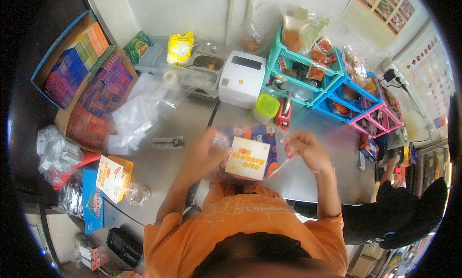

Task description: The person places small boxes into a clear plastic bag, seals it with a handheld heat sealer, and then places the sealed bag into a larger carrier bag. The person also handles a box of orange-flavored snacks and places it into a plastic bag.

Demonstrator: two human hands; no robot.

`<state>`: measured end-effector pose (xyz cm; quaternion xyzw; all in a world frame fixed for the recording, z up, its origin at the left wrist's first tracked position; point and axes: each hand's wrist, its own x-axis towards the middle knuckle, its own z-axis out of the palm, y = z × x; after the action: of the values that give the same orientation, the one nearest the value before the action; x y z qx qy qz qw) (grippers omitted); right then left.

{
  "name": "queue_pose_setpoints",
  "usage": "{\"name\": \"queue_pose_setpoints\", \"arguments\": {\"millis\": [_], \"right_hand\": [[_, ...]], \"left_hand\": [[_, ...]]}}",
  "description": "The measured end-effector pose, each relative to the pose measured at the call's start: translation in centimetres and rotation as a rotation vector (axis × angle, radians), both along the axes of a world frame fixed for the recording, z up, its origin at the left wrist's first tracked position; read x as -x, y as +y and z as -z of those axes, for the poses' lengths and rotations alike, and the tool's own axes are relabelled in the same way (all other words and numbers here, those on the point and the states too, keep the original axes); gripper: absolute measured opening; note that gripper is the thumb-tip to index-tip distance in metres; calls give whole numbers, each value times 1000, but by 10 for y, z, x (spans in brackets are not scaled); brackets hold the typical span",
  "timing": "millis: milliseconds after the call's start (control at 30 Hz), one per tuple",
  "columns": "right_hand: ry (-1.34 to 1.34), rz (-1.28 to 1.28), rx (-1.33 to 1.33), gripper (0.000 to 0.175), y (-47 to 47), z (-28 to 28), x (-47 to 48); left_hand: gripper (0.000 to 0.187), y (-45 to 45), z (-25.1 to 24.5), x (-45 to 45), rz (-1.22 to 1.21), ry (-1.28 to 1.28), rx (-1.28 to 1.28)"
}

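Observation:
In front of my body is a white and yellow cardboard food box (248, 158) with printed lettering on its lid. A clear plastic bag with a blue and orange print (260, 134) shows behind and beside the box. My left hand (209, 155) is at the box's left edge, with clear plastic bunched at its blurred fingers. Raised to the right of the box, my right hand (305, 150) pinches a thin stretched piece of clear plastic that runs down towards the box's right corner.
A white label printer (241, 79), a green-lidded tub (266, 107) and a red tape dispenser (284, 114) stand behind. Coloured baskets (306, 94) line the back right. Carton stacks (97, 101), loose plastic bags (137, 105) and wrapped cutlery (168, 142) lie left. A person in black (400, 213) works at right.

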<state>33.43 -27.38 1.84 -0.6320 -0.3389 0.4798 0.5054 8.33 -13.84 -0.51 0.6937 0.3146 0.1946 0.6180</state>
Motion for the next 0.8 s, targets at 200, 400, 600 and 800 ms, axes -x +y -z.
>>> {"name": "queue_pose_setpoints", "arguments": {"millis": [200, 400, 600, 800], "right_hand": [[78, -5, -8, 19, -6, 26, 0], [46, 91, -34, 26, -4, 41, -6], [228, 320, -185, 28, -10, 68, -17], [-144, 99, -169, 24, 5, 62, 9]], "left_hand": [[35, 19, 12, -18, -196, 251, -941], [58, 44, 107, -161, 358, 164, -709], [50, 47, 166, -190, 428, 346, -533], [33, 43, 166, -188, 307, 372, -613]]}}
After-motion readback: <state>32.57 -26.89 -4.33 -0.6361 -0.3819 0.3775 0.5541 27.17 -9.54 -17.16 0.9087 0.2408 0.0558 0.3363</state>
